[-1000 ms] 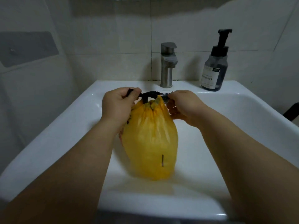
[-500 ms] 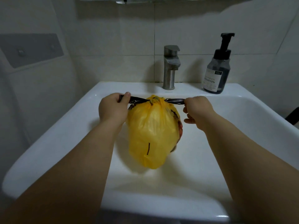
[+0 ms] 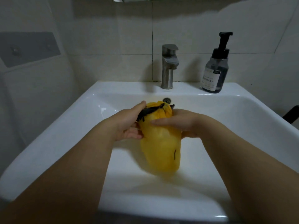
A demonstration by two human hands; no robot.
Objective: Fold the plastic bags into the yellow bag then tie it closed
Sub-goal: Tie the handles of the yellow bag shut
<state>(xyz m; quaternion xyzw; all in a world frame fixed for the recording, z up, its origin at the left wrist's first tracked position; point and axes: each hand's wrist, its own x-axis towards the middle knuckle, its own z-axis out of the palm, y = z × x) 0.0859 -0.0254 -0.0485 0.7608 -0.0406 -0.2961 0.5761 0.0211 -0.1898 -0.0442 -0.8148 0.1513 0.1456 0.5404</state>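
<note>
A person's two bare hands hold a yellow bag over a white sink [image 3: 48, 139] in a tiled washroom. Above and left of the sink, a grey plate [image 3: 29, 47] is fixed to the wall. Over the sink's basin, the left hand [image 3: 127, 123] is spread wide and clasps the left side of the bag [image 3: 161, 151], its thumb stretched up along the gathered top and its fingers lying almost straight against the side lower down. The bag hangs upright over the middle of the basin, full and rounded; its lower end is blurred, and whether it touches the sink's floor cannot be told. A black tie [image 3: 150, 110] cinches the bag's mouth, one strand trailing down into the left palm. Behind, on the sink's back ledge, stands a steel tap [image 3: 168, 67]. The right hand [image 3: 182, 123] wraps the bag's right side, thumb laid flat across the front and fingers hidden behind it. On the sink's back right corner stands a dark pump bottle [image 3: 214, 73] with a white label. Past the sink's right rim, a black bar [image 3: 291, 114] juts into view.
</note>
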